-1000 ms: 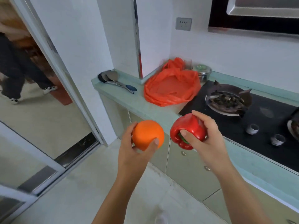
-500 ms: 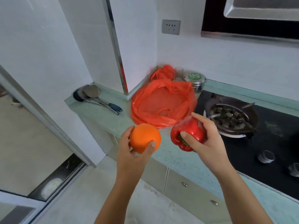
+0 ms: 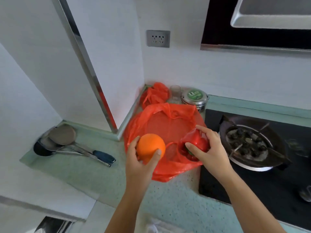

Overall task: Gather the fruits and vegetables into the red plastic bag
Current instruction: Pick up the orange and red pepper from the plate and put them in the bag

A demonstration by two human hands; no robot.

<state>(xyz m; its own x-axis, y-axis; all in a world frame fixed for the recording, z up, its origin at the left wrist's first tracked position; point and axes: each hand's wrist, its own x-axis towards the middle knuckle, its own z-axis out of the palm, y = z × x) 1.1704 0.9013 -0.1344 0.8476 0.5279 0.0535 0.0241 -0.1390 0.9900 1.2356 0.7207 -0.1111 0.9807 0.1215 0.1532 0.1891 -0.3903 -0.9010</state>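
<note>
The left hand (image 3: pixel 139 163) is gripping an orange (image 3: pixel 150 147) and the right hand (image 3: pixel 208 152) a pepper (image 3: pixel 195 142), both over the red bag (image 3: pixel 161 121), which is seemingly lying empty on the counter (image 3: pixel 94 175).

Both hands are now positioned over the red plastic bag (image 3: pixel 170 125), having been carried forward from in front of the cabinet doors. The orange (image 3: pixel 150 147), gripped in the left hand (image 3: pixel 140 163), and the red bell pepper (image 3: pixel 195 142), gripped in the right hand (image 3: pixel 209 151), are held directly above the bag's spread opening.
</note>
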